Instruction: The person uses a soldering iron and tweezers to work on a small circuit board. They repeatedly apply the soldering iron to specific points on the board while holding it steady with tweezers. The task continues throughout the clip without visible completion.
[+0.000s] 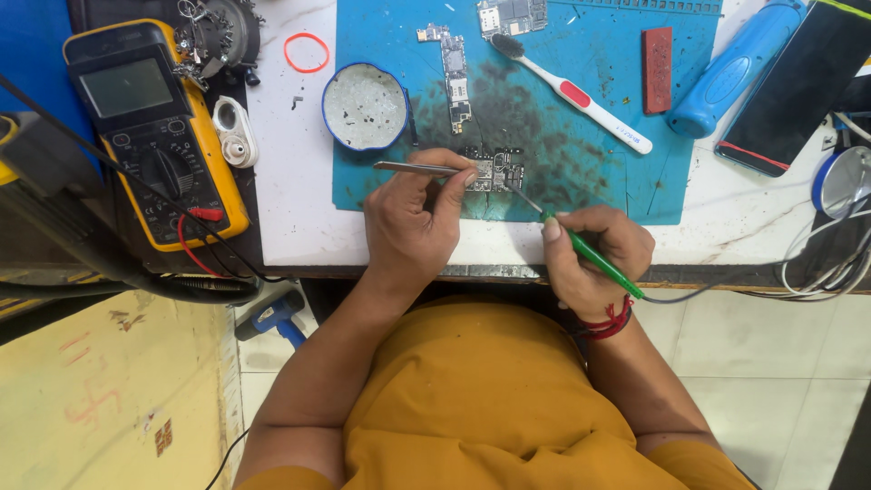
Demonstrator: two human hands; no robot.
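Note:
My left hand point(413, 222) grips metal tweezers point(408, 167), whose tips reach toward a small circuit board point(497, 169) on the blue work mat point(590, 136). A green-handled soldering iron point(594, 259) is pinched in my right hand point(594, 259), and its thin tip touches the same board from the right. Both hands rest at the mat's near edge. Two more circuit boards, a long one point(454, 73) and another point(513, 15), lie farther back on the mat.
A white toothbrush point(581, 95), a red block point(658, 56) and a round blue-rimmed tin point(365, 106) lie around the mat. A yellow multimeter point(150, 127) sits at left. A blue bottle point(735, 73), a dark phone point(798, 82) and cables point(817, 263) are at right.

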